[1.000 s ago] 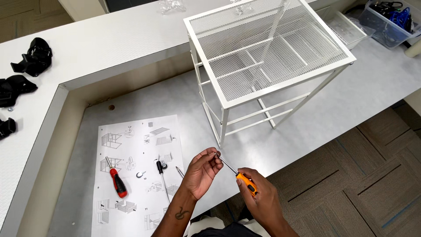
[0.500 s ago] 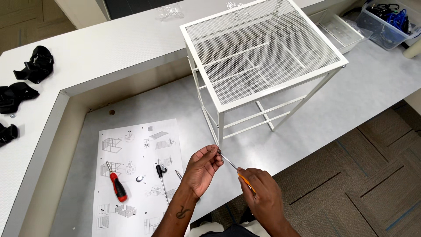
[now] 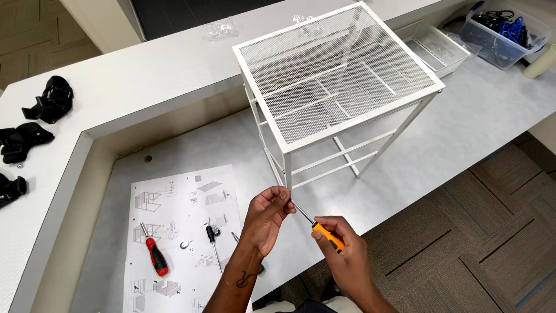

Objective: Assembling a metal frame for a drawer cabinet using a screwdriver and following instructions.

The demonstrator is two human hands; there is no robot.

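Observation:
My right hand (image 3: 346,255) grips an orange-handled screwdriver (image 3: 328,236) whose metal shaft points up-left. My left hand (image 3: 266,217) pinches the tip of that shaft between thumb and fingers; whether a small part sits there is hidden. Both hands hover over the grey table's front edge (image 3: 405,191), just in front of the near leg of a white wire-mesh rack (image 3: 336,81) standing upright.
An instruction sheet (image 3: 174,232) lies to the left with a red-handled screwdriver (image 3: 155,257) and a black-handled tool (image 3: 212,239) on it. Black straps (image 3: 49,101) rest on the white counter at left. A clear tray (image 3: 440,49) and a bin of cables (image 3: 501,32) sit far right.
The view has shifted slightly, bringing the rack closer. My left hand rose a little and closed its fingers on the screwdriver tip; my right hand holds the handle as before.

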